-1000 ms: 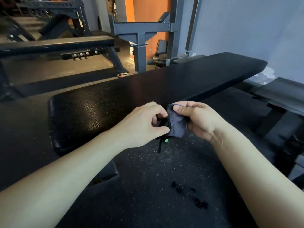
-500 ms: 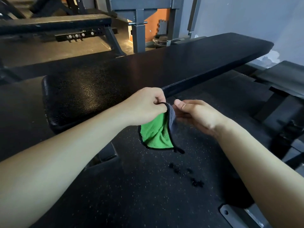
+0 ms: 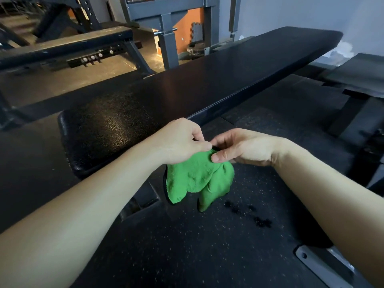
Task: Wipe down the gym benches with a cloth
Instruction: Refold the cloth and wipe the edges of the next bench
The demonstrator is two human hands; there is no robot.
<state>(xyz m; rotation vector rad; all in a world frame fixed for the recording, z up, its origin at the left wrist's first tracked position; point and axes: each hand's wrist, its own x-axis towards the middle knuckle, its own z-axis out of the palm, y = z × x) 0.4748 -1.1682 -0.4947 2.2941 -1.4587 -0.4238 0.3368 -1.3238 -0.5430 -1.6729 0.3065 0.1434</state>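
Observation:
A long black padded bench (image 3: pixel 187 84) runs from near left to far right in front of me. Just off its near long edge, above the floor, I hold a green cloth (image 3: pixel 197 177) with a dark back. My left hand (image 3: pixel 182 140) pinches its top edge between thumb and curled fingers. My right hand (image 3: pixel 239 148) pinches the same edge right beside it, thumb on the green side. The cloth hangs loose below both hands, with two corners drooping.
Speckled black rubber floor (image 3: pixel 187 246) lies below the cloth. A second dark bench (image 3: pixel 68 44) stands at the far left, a grey steel rack post (image 3: pixel 168 38) behind the near bench. Another pad (image 3: pixel 357 75) sits at the right, and a grey metal foot plate (image 3: pixel 324 265) at lower right.
The cloth was bunched with its dark side showing; it has opened out so the green side hangs wide. My hands have come closer together on its top edge. The view tilted down.

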